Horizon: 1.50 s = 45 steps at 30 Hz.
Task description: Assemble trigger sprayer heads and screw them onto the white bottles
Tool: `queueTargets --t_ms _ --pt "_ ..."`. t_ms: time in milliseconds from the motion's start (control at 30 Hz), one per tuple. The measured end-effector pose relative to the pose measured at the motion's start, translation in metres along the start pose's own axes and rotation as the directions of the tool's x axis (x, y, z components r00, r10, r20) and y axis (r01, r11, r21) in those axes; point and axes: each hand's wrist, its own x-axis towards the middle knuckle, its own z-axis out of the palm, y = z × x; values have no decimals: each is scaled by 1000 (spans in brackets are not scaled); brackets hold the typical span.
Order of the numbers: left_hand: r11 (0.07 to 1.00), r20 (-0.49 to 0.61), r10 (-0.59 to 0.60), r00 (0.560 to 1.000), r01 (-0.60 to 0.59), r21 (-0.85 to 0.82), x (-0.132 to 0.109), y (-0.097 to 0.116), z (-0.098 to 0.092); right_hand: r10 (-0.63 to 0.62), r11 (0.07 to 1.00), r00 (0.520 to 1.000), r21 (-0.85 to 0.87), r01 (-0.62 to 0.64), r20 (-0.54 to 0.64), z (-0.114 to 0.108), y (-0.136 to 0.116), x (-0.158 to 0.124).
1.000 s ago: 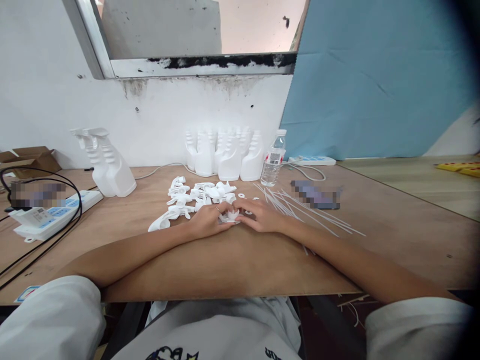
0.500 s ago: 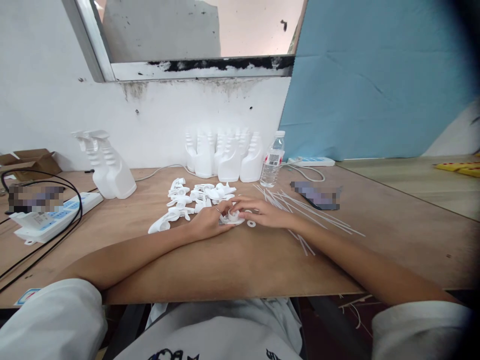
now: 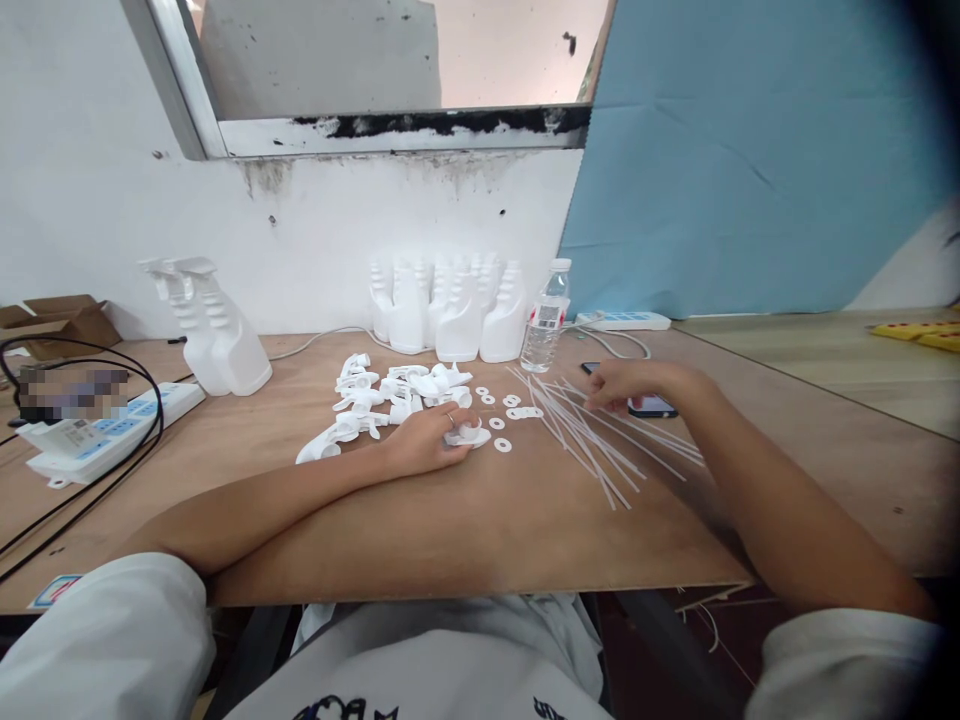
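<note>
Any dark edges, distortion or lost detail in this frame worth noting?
Head view: the right edge fades into dark blur; the spray bottles at left lean outward, probably wide-angle stretch. Head view: the row of white bottles has little contrast against the pale wall; the white part in the left hand looks washed out; pixelation covers something beside the power strip.

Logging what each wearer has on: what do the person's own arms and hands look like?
The left sleeve and right sleeve are short, loose and whitish, leaving the left forearm and right forearm bare. The left hand is gloveless, with a thin ring; the right hand is gloveless too, with no ring visible.
</note>
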Motion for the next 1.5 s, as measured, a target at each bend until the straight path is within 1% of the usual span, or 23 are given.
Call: queueTargets --t_ms 67,167,300,467,533,667,800,900,967,1033,1100,1133,1167,1233,1267,1300,1333,1367,1400,1433,1500 --pt "1000 10 1 1000 -1 11 1 0 0 44 999 996 2 -45 74 3 -2 0" --pt "999 3 5 1000 -5 32 -1 0 1 58 998 989 -23 -56 133 6 -6 3" --pt "997 42 11 999 -13 70 -3 0 1 62 996 986 -67 -52 155 4 -5 8" --pt "991 81 28 996 -38 125 -3 -1 1 70 993 992 -101 -59 102 -2 -4 5" --pt "990 89 37 995 -48 130 -3 -2 0 97 991 986 -107 -83 135 -1 -5 4" --pt "993 91 29 995 -39 109 0 -1 -1 177 981 953 -125 -150 247 4 -8 3" --pt "996 82 4 997 -11 87 0 1 -2 181 982 949 -107 -159 259 9 -12 2" --pt "998 65 5 998 -9 54 -2 3 -2 129 991 966 -73 -115 222 10 -15 -3" --pt "999 63 -30 998 28 35 -3 5 -2 75 996 984 -49 -68 160 9 -17 -7" --pt "996 68 -92 993 91 15 -3 8 -3 15 1000 998 -26 -14 54 5 -19 -11" --pt "990 74 -138 988 139 -2 -3 11 -5 -53 999 993 4 53 -108 0 -24 -15" --pt "989 79 -143 987 144 -11 -3 12 -6 -77 997 978 10 81 -195 -2 -28 -16" --pt "990 85 -137 987 140 -19 -3 13 -7 -99 993 951 28 112 -292 -3 -32 -18" --pt "993 90 -114 989 117 -30 -3 14 -8 -145 963 865 133 235 -480 -2 -44 -23" --pt "994 89 -96 991 99 -37 -3 14 -9 -167 910 804 224 348 -571 0 -51 -26" --pt "996 86 -76 993 80 -45 -3 13 -9 -193 815 750 322 482 -633 4 -59 -29" --pt "997 80 -59 995 63 -53 -3 13 -8 -229 692 709 401 601 -667 8 -66 -32" --pt "997 74 -44 996 48 -58 -3 12 -8 -275 568 679 455 686 -680 13 -73 -36" --pt "997 69 -29 997 34 -65 -3 11 -8 -324 465 651 484 742 -686 19 -80 -39" --pt "997 64 -18 998 23 -73 -3 11 -8 -375 383 625 499 777 -685 24 -87 -41" --pt "996 59 -2 998 7 -93 -3 11 -7 -456 266 578 517 814 -677 36 -97 -45"
